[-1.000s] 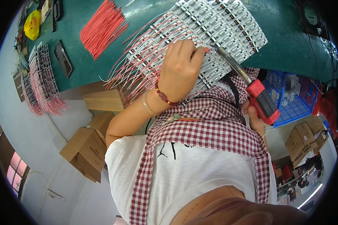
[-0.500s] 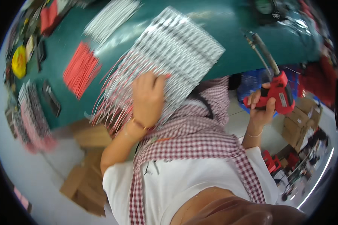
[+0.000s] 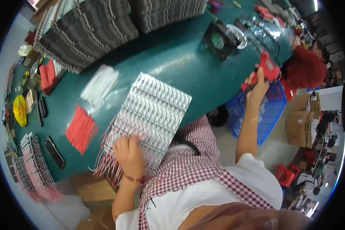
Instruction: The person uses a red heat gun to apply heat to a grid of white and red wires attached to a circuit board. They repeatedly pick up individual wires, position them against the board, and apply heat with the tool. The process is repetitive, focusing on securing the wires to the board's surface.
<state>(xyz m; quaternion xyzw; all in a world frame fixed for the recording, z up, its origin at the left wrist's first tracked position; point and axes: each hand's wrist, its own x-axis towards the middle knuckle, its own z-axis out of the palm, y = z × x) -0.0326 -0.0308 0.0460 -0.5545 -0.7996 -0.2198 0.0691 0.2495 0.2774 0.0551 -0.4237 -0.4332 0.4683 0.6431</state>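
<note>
A board of silvery parts in rows (image 3: 157, 103) lies slanted at the table's near edge, partly over my lap. Thin red and white wires (image 3: 107, 159) fan out from its lower left side. My left hand (image 3: 129, 156) rests on this board with fingers bent together, and a bit of red wire (image 3: 142, 136) shows at the fingertips. Raised off to the right, my right hand (image 3: 258, 85) is wrapped round the handle of a red soldering gun (image 3: 269, 68). Its front end is blurred and points toward a black stand with a round green part (image 3: 217, 40).
A bundle of red wires (image 3: 81, 129) and one of white wires (image 3: 99, 85) lie left of the board. Tall stacks of grey boards (image 3: 88, 34) stand behind. A phone (image 3: 55, 152) and wired boards (image 3: 36, 165) lie far left. A blue crate (image 3: 272, 115) and a person in red (image 3: 304, 67) are at right.
My right hand has carried the soldering gun away from me, up over the table toward the black stand. The view has shifted toward the far side; my left hand stays on the board.
</note>
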